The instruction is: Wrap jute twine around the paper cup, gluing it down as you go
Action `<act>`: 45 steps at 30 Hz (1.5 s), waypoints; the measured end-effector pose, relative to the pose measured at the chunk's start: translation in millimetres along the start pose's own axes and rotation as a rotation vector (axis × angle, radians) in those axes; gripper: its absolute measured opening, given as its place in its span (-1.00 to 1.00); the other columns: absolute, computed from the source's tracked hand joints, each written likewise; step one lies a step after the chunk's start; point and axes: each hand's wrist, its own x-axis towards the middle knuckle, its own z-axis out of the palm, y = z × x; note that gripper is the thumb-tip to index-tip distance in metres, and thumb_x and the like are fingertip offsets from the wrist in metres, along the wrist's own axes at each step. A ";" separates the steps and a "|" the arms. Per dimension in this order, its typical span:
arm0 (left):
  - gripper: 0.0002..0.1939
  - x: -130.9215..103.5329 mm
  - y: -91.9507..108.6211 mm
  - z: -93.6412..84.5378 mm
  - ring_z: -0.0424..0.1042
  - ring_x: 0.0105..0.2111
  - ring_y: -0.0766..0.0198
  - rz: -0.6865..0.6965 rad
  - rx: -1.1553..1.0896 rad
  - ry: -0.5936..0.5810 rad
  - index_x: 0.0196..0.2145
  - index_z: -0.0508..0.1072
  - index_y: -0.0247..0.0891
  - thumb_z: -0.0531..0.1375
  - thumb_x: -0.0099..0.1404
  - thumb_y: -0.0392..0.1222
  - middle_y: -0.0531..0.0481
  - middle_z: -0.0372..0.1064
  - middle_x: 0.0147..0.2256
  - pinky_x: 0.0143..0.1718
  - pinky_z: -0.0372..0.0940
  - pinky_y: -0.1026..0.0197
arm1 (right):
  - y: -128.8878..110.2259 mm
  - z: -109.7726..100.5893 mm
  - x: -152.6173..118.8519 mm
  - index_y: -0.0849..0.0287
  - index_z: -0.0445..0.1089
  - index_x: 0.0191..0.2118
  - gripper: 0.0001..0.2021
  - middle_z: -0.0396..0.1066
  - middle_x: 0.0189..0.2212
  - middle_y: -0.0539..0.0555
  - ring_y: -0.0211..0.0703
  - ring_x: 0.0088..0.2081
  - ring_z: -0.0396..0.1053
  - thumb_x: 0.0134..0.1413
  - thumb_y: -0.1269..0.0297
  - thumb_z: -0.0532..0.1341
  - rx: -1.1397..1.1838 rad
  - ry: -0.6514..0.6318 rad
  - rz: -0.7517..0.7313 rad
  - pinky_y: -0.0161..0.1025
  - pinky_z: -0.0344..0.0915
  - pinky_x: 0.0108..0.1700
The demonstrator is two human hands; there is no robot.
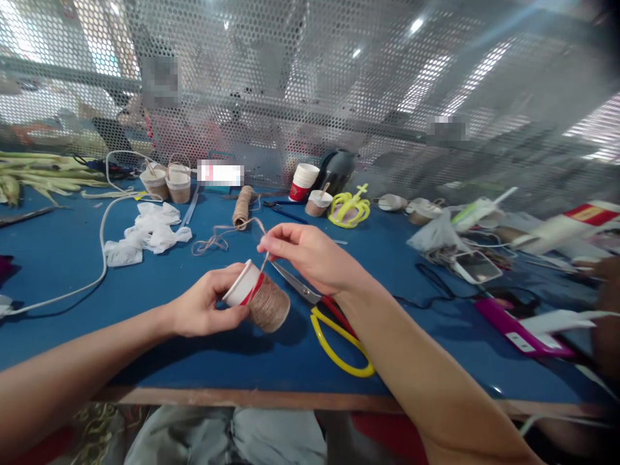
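My left hand (213, 300) grips a paper cup (269, 303) near its white rim, tilting it on its side above the table. Brown twine covers the lower part of the cup, while a red band and the white rim are bare. Between the thumb and fingers of my right hand (300, 252) is pinched a strand of twine (266, 261) that runs down to the cup. Loose twine (213, 240) trails back toward the twine roll (242, 208). Scissors (339, 336) with red and yellow handles lie under my right wrist, blades partly hidden.
Twine-wrapped cups (179, 183), stacked paper cups (303, 181) and a yellow crown-shaped piece (349, 210) stand at the back. Crumpled white plastic (150, 229) and a white cable (103, 239) lie left. A purple device (523, 332) and clutter sit right, before a perforated metal screen (271, 77).
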 end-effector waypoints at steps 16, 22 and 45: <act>-0.87 -2.2 3.0 0.7 0.23 -0.40 0.31 -0.123 -0.136 0.011 -0.41 0.35 -0.40 0.09 0.11 -0.25 -0.05 0.24 -0.39 -0.32 0.22 0.27 | 20.2 -0.3 -15.0 0.22 0.30 -0.49 -0.83 0.32 -0.51 -0.02 -0.34 -0.45 0.21 -0.12 0.22 0.23 0.152 0.190 -0.002 -0.28 0.13 -0.31; -0.90 -2.7 3.5 0.0 0.25 -0.34 0.23 -0.023 -0.025 0.017 -0.50 0.32 -0.37 0.09 0.11 -0.29 -0.09 0.30 -0.40 -0.27 0.20 0.22 | 24.5 2.9 -12.9 0.22 0.28 -0.49 -0.84 0.31 -0.52 -0.03 -0.34 -0.47 0.20 -0.12 0.23 0.22 0.134 0.199 0.026 -0.29 0.13 -0.34; -0.96 -3.5 5.8 2.0 0.24 -0.36 0.25 0.112 -0.010 0.055 -0.52 0.30 -0.33 0.10 0.07 -0.38 -0.04 0.26 -0.48 -0.25 0.20 0.22 | 34.1 10.5 -15.0 0.23 0.27 -0.48 -0.82 0.24 -0.55 -0.06 -0.33 -0.48 0.18 -0.09 0.21 0.19 0.045 0.107 0.054 -0.29 0.13 -0.35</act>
